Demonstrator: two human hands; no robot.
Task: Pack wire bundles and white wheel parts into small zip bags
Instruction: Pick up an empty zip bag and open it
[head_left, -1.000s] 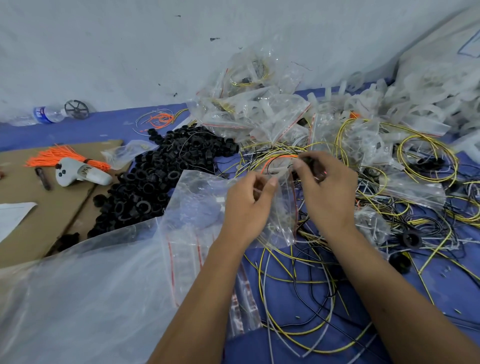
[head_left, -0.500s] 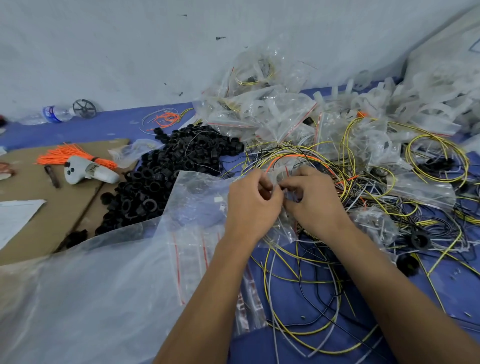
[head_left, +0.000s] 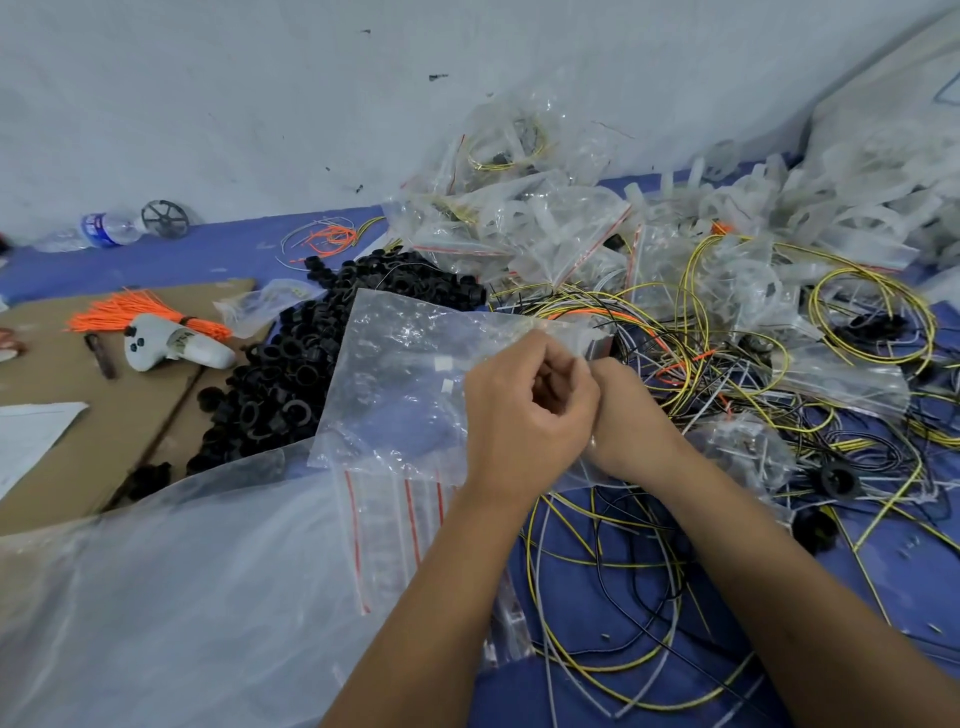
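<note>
Partway: filled bags (head_left: 524, 228) piled at back, loose wires (head_left: 691, 364) and wheels (head_left: 810, 218) left, both hands (head_left: 566, 405) pinching one zip bag (head_left: 405, 374).

1. Clear, glossy, crinkled plastic zip bag (head_left: 410, 374) catches the light.
2. Black rings (head_left: 291, 384) show matt moulded plastic.
3. Yellow wires (head_left: 691, 291) wear smooth plastic insulation.
4. Brown cardboard sheet (head_left: 67, 467) looks dull and matt.
5. Translucent white wheel parts (head_left: 852, 223) appear smooth plastic.

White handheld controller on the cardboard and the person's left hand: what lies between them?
In the head view, between controller and left hand lie the black ring pile and a clear plastic bag.
</note>
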